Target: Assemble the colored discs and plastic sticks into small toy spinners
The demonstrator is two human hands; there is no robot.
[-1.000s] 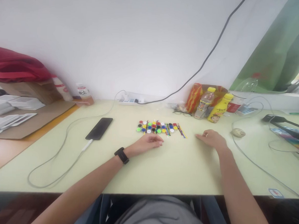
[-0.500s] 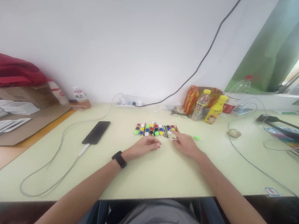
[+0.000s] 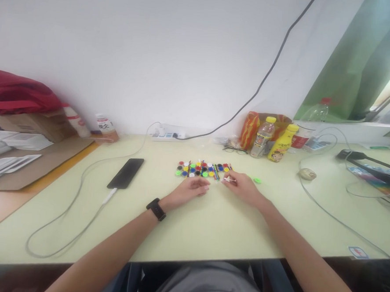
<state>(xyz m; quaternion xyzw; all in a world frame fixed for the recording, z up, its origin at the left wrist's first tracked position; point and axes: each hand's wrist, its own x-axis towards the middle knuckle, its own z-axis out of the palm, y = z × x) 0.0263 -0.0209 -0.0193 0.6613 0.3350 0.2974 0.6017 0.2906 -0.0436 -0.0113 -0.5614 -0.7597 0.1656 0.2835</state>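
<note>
A cluster of small coloured caps and thin coloured sticks (image 3: 202, 169) lies in rows on the pale desk (image 3: 210, 222). My left hand (image 3: 189, 189), with a black watch on its wrist, rests on the desk just in front of the cluster, fingers loosely curled and holding nothing I can see. My right hand (image 3: 242, 187) is at the right end of the cluster, its fingertips pinched on a small white piece (image 3: 227, 179). One green cap (image 3: 256, 180) lies apart, right of that hand.
A black phone (image 3: 126, 172) on a white cable lies left of the hands. A power strip (image 3: 165, 136), drink bottles (image 3: 272, 142), glasses and a snack bag stand along the wall. Boxes and a red bag are at far left, cables and a small round object (image 3: 307, 173) at right.
My right hand moved left from the open desk to the right end of the cluster and pinched a small white piece. A green cap now lies where that hand was. The left hand stayed.
</note>
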